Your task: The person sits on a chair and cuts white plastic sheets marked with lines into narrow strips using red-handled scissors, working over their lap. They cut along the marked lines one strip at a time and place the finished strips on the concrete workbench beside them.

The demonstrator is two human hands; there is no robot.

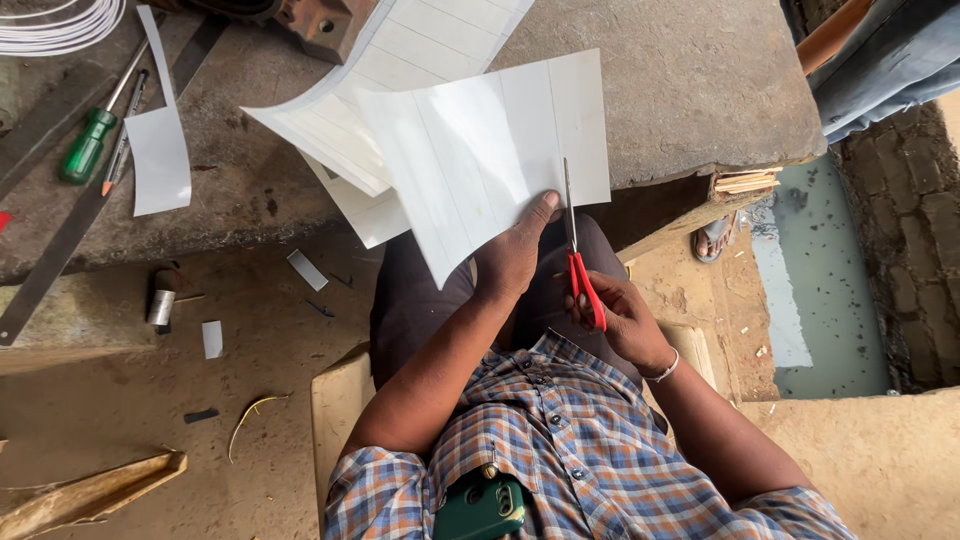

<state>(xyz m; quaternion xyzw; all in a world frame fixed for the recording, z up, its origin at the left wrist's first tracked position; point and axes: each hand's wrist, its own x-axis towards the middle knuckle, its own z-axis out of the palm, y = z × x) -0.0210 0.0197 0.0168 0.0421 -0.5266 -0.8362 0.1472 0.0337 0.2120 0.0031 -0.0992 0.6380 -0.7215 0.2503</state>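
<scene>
At the far left of the rough, stained stone worktop point(690, 90) lie a screwdriver with a green plastic handle point(88, 145) and a long, flat, dark metal ruler point(60, 255) set on a slant, with a narrow cut strip of white paper point(160, 158) just beside them. Below, on the dusty earth floor, stands a small metal cylinder point(161, 300) among a few scattered paper scraps. Towards the middle, a stack of white ruled sheets point(400, 60) rests on the worktop, and a smooth white paper sheet point(490, 150) marked with thin straight parallel lines juts past the edge towards the person. The left hand point(515, 255) reaches up from a bent elbow and pinches the lower edge of this sheet, thumb on top, fingers underneath. Just to its right, the right hand point(620, 315), a thin bangle at the wrist, is closed around the red plastic handles of a pair of scissors point(575, 250); the slim steel blades point straight up, away from the body, and sit in the sheet's lower edge along one of the lines. The two hands are near each other but apart.
</scene>
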